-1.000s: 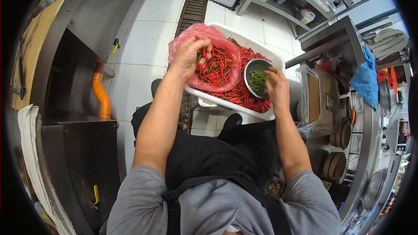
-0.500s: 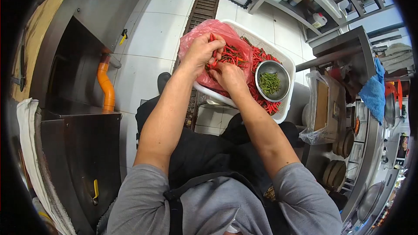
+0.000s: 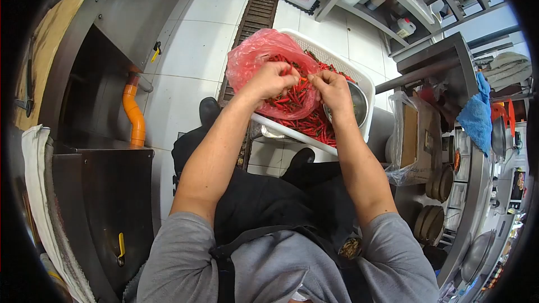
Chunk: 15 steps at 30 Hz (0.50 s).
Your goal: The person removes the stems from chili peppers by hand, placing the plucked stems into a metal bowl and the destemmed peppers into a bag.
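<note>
My left hand (image 3: 274, 83) is closed above the pink plastic bag (image 3: 244, 62), with a red chili between its fingers. My right hand (image 3: 332, 91) is beside it, thumb and fingertips pinched; what they hold is too small to make out. Red chilies (image 3: 292, 105) fill the open bag, which rests in a white basket (image 3: 368, 87). More loose red chilies (image 3: 314, 125) lie in the basket around the bag. A metal bowl (image 3: 361, 106) stands in the basket behind my right hand, which hides much of it.
A floor drain grate (image 3: 261, 8) runs past the basket. An orange pipe (image 3: 133, 113) and a steel cabinet (image 3: 106, 191) are at the left. At the right are a plastic-wrapped box (image 3: 421, 137), a blue cloth (image 3: 476, 118) and a metal shelf (image 3: 382, 19).
My right hand has moved up and right from the chilies in the bag, now covering part of the bowl. My left hand has shifted slightly down and right.
</note>
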### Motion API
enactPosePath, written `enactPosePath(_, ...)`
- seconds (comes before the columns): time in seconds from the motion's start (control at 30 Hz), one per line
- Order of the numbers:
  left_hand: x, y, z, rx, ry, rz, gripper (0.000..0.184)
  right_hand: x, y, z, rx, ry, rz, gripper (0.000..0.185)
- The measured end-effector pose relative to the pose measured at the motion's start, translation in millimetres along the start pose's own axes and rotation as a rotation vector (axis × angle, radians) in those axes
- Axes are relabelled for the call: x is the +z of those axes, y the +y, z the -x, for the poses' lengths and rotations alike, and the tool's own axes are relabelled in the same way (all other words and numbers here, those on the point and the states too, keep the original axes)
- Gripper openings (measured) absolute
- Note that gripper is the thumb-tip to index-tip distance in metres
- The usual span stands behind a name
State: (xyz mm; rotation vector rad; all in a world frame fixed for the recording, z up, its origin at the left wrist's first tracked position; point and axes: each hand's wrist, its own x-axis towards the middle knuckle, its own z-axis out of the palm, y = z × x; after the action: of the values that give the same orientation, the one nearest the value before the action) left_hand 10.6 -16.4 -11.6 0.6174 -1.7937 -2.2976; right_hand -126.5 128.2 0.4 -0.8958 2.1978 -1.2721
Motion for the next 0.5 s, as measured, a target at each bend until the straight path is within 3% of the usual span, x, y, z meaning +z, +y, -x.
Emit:
enactPosePath(0.17,17,-20,-7,0.046,-0.125,-0.136,0.012,4,-13,12,-0.038,-0.038,-0.136,0.021)
enactPosePath(0.27,8,-7,-3,-0.018,-0.101,-0.056,0.012,3,-12,16,-0.047,-0.01,-0.108,0.021)
enactPosePath(0.33,3,1,-2,-0.056,-0.004,0.064,0.014,6,-5,19,-0.373,0.14,0.26,0.014)
enactPosePath(0.5,-8,10,2,0.059,0.006,0.387,0.015,28,12,29,-0.471,-0.058,0.63,0.013)
